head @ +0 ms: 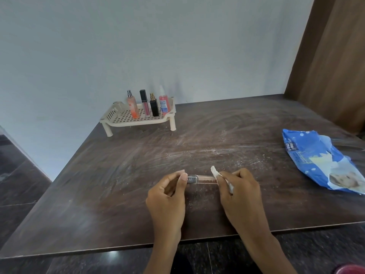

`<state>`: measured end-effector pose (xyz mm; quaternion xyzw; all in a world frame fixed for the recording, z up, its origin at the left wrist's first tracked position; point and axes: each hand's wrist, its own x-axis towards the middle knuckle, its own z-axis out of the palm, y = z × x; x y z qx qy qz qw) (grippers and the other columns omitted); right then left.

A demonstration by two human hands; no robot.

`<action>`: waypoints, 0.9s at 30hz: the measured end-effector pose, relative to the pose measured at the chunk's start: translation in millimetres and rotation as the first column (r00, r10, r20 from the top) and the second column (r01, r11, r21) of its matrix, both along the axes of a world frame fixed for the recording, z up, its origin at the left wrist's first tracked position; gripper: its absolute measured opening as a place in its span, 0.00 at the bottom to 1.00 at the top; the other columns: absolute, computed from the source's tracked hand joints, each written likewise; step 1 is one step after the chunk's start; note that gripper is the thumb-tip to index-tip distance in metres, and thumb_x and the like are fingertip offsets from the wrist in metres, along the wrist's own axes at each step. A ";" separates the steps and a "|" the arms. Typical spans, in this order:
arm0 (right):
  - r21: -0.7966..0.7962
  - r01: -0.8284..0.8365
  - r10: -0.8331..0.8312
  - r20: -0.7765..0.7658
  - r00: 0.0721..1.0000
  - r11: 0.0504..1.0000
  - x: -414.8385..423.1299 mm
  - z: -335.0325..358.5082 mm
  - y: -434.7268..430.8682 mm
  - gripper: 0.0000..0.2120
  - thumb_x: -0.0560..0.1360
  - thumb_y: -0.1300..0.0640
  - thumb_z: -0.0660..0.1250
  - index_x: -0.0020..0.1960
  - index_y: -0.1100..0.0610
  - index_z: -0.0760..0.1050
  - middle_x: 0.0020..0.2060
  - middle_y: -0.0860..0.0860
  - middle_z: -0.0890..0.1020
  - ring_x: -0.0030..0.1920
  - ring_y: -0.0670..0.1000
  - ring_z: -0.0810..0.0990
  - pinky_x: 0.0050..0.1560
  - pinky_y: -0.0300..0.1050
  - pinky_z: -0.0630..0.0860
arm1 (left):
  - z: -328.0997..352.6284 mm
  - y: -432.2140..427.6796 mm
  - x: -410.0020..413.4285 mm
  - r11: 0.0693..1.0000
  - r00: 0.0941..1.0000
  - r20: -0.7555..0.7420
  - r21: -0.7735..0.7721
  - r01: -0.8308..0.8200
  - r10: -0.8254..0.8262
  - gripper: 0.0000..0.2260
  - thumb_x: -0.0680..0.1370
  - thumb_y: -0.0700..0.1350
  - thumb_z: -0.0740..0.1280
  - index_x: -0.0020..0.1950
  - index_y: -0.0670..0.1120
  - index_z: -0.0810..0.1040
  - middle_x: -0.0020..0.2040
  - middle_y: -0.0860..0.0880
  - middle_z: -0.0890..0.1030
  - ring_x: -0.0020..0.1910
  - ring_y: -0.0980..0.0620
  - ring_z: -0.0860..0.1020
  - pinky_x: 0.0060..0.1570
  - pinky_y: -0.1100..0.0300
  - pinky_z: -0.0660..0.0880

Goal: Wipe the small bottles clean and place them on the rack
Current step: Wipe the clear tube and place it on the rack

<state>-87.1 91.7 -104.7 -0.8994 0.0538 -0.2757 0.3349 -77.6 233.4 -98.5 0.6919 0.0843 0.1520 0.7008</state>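
By the left grip (167, 194) the dark cap end of a small bottle (203, 178) is pinched. Its other end is clasped through a white wipe (214, 173) by the right grip (240, 191). The bottle is held level between the grips, over the bench (118, 184). Well beyond the left grip, four bottles (154, 107) are stood upright on the rack (122, 116).

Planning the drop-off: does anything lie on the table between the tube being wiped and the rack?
Nothing visible does. The table stretch from the tube to the rack shows only dusty smears. The wipes pack lies off to the right, and the rack's left part is free beside the four bottles.
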 end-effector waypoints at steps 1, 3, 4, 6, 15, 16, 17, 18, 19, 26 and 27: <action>0.006 0.005 -0.005 -0.003 1.000 1.000 -0.5 0.3 1.5 0.07 0.77 0.56 0.66 0.46 0.55 0.83 0.37 0.47 0.71 0.33 0.44 0.72 0.30 0.31 0.67 | -1.0 0.5 0.4 1.000 1.000 -0.006 0.011 0.006 -0.006 0.04 0.76 0.43 0.73 0.49 0.51 0.86 0.43 0.56 0.87 0.45 0.60 0.85 0.52 0.63 0.79; 0.010 0.004 -0.004 0.002 1.000 1.000 -0.5 3.0 8.4 0.08 0.78 0.56 0.66 0.45 0.56 0.83 0.37 0.47 0.71 0.33 0.44 0.71 0.32 0.32 0.69 | -1.2 1.1 0.4 0.999 0.999 -0.016 0.031 0.042 -0.042 0.05 0.77 0.41 0.71 0.49 0.51 0.85 0.42 0.55 0.87 0.44 0.60 0.85 0.52 0.62 0.79; 0.009 -0.014 0.013 0.013 1.000 1.000 -0.1 5.4 14.6 0.08 0.78 0.56 0.66 0.45 0.56 0.83 0.38 0.47 0.71 0.33 0.43 0.71 0.34 0.31 0.70 | -0.8 1.0 0.3 0.996 0.997 -0.015 0.047 0.070 -0.069 0.06 0.78 0.39 0.71 0.48 0.50 0.85 0.41 0.55 0.88 0.44 0.59 0.85 0.51 0.61 0.79; 0.013 -0.081 0.081 0.038 0.996 0.997 1.1 11.1 32.0 0.09 0.78 0.55 0.65 0.47 0.56 0.83 0.39 0.47 0.71 0.33 0.42 0.70 0.40 0.27 0.69 | -0.2 1.6 0.0 0.990 0.994 -0.001 0.092 0.109 -0.110 0.08 0.78 0.36 0.70 0.47 0.49 0.84 0.41 0.54 0.88 0.44 0.57 0.86 0.50 0.58 0.80; 0.022 -0.111 0.110 0.031 0.993 0.994 3.9 7.5 26.1 0.09 0.78 0.54 0.65 0.51 0.54 0.83 0.36 0.46 0.70 0.32 0.42 0.70 0.37 0.26 0.69 | -1.5 0.9 -0.9 0.994 0.995 0.058 0.081 0.073 -0.077 0.10 0.77 0.32 0.70 0.46 0.48 0.82 0.44 0.53 0.87 0.47 0.58 0.85 0.54 0.59 0.79; 0.029 -0.082 0.081 0.018 0.997 0.996 3.2 7.6 19.5 0.09 0.78 0.55 0.65 0.52 0.56 0.83 0.36 0.47 0.70 0.32 0.43 0.70 0.36 0.28 0.69 | -0.4 0.0 -1.7 0.994 0.995 0.062 0.086 0.071 -0.077 0.10 0.77 0.32 0.70 0.46 0.48 0.82 0.44 0.55 0.87 0.48 0.60 0.85 0.55 0.61 0.78; 0.032 -0.050 0.050 0.011 0.999 0.998 3.0 7.8 13.8 0.09 0.78 0.55 0.66 0.52 0.56 0.83 0.36 0.47 0.70 0.32 0.43 0.70 0.33 0.30 0.70 | 0.6 -0.4 -2.5 0.993 0.995 0.064 0.094 0.074 -0.080 0.09 0.77 0.33 0.70 0.46 0.48 0.82 0.44 0.55 0.87 0.49 0.61 0.84 0.56 0.62 0.77; 0.027 -0.023 0.023 0.005 1.000 0.999 3.4 8.8 10.1 0.09 0.78 0.55 0.66 0.51 0.56 0.83 0.36 0.47 0.70 0.32 0.43 0.70 0.31 0.31 0.69 | 1.7 -0.9 -3.0 0.991 0.994 0.068 0.102 0.081 -0.089 0.08 0.77 0.34 0.70 0.47 0.48 0.82 0.45 0.56 0.87 0.49 0.62 0.84 0.56 0.64 0.77; 0.016 -0.011 0.011 -0.003 1.000 1.000 4.2 10.0 9.6 0.09 0.78 0.55 0.65 0.50 0.56 0.83 0.36 0.47 0.70 0.32 0.44 0.70 0.31 0.31 0.69 | 2.0 -0.7 -3.1 0.990 0.993 0.070 0.109 0.088 -0.096 0.08 0.77 0.34 0.70 0.47 0.48 0.82 0.45 0.56 0.87 0.49 0.62 0.84 0.55 0.65 0.77; -0.007 -0.163 0.163 0.030 0.986 0.987 3.0 15.7 50.3 0.08 0.79 0.55 0.64 0.50 0.54 0.82 0.40 0.45 0.69 0.34 0.42 0.70 0.35 0.31 0.70 | -0.8 3.6 -2.7 0.998 0.996 0.070 0.044 0.051 -0.054 0.07 0.76 0.34 0.71 0.47 0.46 0.82 0.42 0.53 0.87 0.44 0.57 0.86 0.45 0.65 0.81; 0.001 -0.165 0.165 0.027 0.986 0.986 3.8 14.6 48.1 0.08 0.79 0.55 0.64 0.50 0.54 0.82 0.39 0.45 0.69 0.34 0.42 0.70 0.35 0.31 0.70 | -1.3 3.8 -2.5 0.998 0.996 0.070 0.041 0.054 -0.057 0.07 0.76 0.33 0.71 0.47 0.46 0.82 0.43 0.53 0.87 0.45 0.57 0.86 0.46 0.63 0.81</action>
